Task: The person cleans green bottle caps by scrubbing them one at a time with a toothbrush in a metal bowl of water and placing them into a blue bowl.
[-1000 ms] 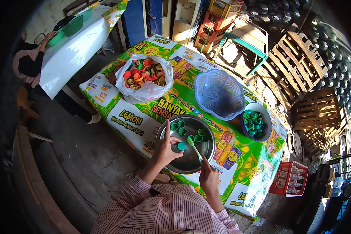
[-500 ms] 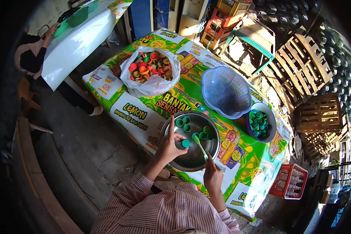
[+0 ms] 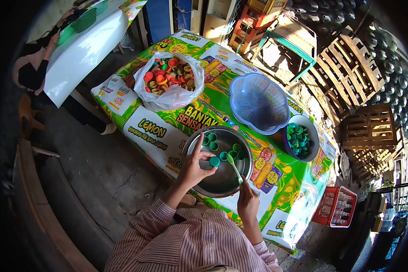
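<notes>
Over a metal basin (image 3: 202, 185), my left hand (image 3: 194, 168) pinches a dark green bottle cap (image 3: 214, 162) between thumb and fingers, its index finger pointing up. In my right hand (image 3: 248, 200), at the basin's near right rim, is a slim light-green and white toothbrush (image 3: 235, 169), its head tilted toward the caps inside. Several green caps (image 3: 213, 146) sit in the basin in two loose groups, most with their open side up. Both hands are apart from each other, and the toothbrush head is a short way right of the held cap.
A white plastic bag (image 3: 155, 100) of red, yellow and green caps stands at the table's far left. Beyond the basin are a blue plastic basket (image 3: 259, 103) and a bowl (image 3: 313, 128) of green caps. A red crate (image 3: 334, 206) stands off the right edge; a person (image 3: 31, 75) works at another table.
The cap in my left hand has turned and risen slightly, so more of its round face shows. My right hand keeps its hold on the toothbrush. The whole view has shifted a little.
</notes>
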Motion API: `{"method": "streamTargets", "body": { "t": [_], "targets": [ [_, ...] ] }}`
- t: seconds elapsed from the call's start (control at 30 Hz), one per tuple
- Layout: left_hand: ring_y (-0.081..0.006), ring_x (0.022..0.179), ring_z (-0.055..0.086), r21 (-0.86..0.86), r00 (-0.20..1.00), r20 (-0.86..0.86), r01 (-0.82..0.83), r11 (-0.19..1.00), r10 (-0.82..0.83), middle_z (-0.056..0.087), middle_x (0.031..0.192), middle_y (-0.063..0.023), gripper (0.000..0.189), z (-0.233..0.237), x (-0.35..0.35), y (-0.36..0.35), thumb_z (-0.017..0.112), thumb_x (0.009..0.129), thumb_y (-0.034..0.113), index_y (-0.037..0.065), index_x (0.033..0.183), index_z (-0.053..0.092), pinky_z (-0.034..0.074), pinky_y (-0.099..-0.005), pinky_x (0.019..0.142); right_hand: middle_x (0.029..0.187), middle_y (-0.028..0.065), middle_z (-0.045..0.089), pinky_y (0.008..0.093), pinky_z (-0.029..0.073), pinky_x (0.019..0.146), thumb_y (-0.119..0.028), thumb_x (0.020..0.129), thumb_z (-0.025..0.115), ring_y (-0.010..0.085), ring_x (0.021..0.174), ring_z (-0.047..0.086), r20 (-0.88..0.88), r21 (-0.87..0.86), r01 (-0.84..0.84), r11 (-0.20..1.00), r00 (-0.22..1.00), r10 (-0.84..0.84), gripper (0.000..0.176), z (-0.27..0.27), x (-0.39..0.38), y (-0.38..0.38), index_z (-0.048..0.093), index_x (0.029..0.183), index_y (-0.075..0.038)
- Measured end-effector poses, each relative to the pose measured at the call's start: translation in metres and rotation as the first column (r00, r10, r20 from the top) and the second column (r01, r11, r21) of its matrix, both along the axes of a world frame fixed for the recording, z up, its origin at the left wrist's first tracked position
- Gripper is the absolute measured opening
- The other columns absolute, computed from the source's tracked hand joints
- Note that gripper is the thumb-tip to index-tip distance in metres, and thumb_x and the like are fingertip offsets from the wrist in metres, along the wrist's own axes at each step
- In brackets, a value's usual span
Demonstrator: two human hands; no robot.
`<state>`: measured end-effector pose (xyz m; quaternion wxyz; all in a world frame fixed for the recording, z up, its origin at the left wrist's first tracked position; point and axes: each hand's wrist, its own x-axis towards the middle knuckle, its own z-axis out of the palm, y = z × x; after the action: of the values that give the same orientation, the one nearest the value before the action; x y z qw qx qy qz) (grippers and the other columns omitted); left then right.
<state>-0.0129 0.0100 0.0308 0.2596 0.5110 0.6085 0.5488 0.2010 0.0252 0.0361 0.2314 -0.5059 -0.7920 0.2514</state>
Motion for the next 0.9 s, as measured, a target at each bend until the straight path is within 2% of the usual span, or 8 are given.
{"method": "streamTargets", "body": {
  "t": [0.1,0.27,0.33,0.5,0.73,0.83,0.87,0.9],
  "targets": [
    [-0.0158,0.091,0.062,-0.107,0.893,0.421,0.222,0.969,-0.158,0.060,0.104,-0.0100,0.051,-0.004,0.000,-0.002,0.063,0.081,0.004,0.002,0.128,0.042,0.049,-0.0265,0.085,0.067,0.0141,0.060,0.0376,0.043,0.047,-0.011,0.087,0.051,0.0288,0.052,0.059,-0.083,-0.031,-0.058,0.998,0.995,0.055,0.034,0.006,-0.002,-0.009,0.053,0.121,-0.012],
    [-0.0169,0.100,0.058,-0.069,0.617,0.759,0.393,0.917,-0.207,0.054,0.116,-0.0106,0.036,-0.014,-0.003,-0.007,0.051,0.091,0.013,0.006,0.126,0.046,0.046,-0.0297,0.089,0.071,0.0153,0.061,0.0380,0.044,0.049,-0.012,0.087,0.052,0.0301,0.055,0.059,-0.061,-0.118,0.001,0.993,0.998,-0.008,0.034,0.003,0.003,-0.002,0.053,0.121,-0.014],
    [-0.0136,0.104,0.055,-0.090,0.496,0.860,0.379,0.921,-0.120,0.051,0.123,-0.0060,0.031,-0.002,-0.001,-0.009,0.047,0.093,0.017,0.009,0.123,0.048,0.044,-0.0308,0.091,0.068,0.0119,0.060,0.0378,0.043,0.046,-0.013,0.086,0.053,0.0280,0.051,0.058,-0.052,0.017,-0.040,0.999,0.998,0.041,0.034,0.008,0.000,-0.009,0.054,0.120,-0.016],
    [-0.0046,0.090,0.049,-0.230,0.680,0.722,0.410,0.883,-0.128,0.050,0.091,0.0043,0.028,-0.010,-0.007,-0.009,0.048,0.093,0.021,0.013,0.120,0.052,0.045,-0.0249,0.084,0.064,0.0090,0.057,0.0364,0.043,0.044,-0.014,0.085,0.055,0.0251,0.050,0.057,0.149,0.050,-0.080,0.996,0.986,0.072,0.034,0.017,-0.002,-0.009,0.055,0.118,-0.015],
    [-0.0058,0.089,0.052,-0.123,0.611,0.777,0.385,0.915,-0.153,0.050,0.097,0.0024,0.029,-0.016,-0.005,-0.008,0.049,0.092,0.017,0.009,0.119,0.051,0.046,-0.0241,0.087,0.069,0.0145,0.061,0.0374,0.042,0.043,-0.015,0.088,0.051,0.0285,0.048,0.057,-0.016,0.008,-0.110,0.994,0.994,0.111,0.030,0.010,-0.005,-0.014,0.055,0.118,-0.012],
    [-0.0091,0.095,0.053,-0.061,0.648,0.728,0.388,0.920,-0.225,0.051,0.108,-0.0020,0.033,-0.012,-0.003,-0.009,0.050,0.091,0.011,0.005,0.123,0.047,0.045,-0.0261,0.090,0.057,0.0021,0.046,0.0256,0.035,0.046,-0.017,0.092,0.047,0.0082,0.048,0.040,-0.197,-0.360,-0.105,0.927,0.980,0.035,0.032,0.010,-0.004,-0.013,0.052,0.118,0.002],
    [-0.0101,0.097,0.053,-0.018,0.683,0.679,0.384,0.923,-0.270,0.051,0.112,-0.0036,0.035,-0.012,-0.003,-0.007,0.050,0.090,0.009,0.004,0.124,0.045,0.045,-0.0265,0.091,0.057,0.0021,0.046,0.0256,0.035,0.046,-0.017,0.092,0.047,0.0082,0.048,0.040,-0.200,-0.351,-0.104,0.931,0.979,0.034,0.032,0.007,-0.003,-0.011,0.052,0.118,0.002],
    [-0.0112,0.101,0.053,-0.012,0.704,0.648,0.393,0.919,-0.292,0.049,0.118,-0.0057,0.037,-0.010,-0.005,-0.006,0.050,0.090,0.006,0.002,0.126,0.042,0.046,-0.0264,0.090,0.057,-0.0012,0.043,0.0239,0.032,0.045,-0.019,0.093,0.046,0.0067,0.048,0.037,-0.332,-0.550,-0.159,0.820,0.943,-0.040,0.034,0.007,-0.003,-0.010,0.051,0.119,0.002]
  ]
}}
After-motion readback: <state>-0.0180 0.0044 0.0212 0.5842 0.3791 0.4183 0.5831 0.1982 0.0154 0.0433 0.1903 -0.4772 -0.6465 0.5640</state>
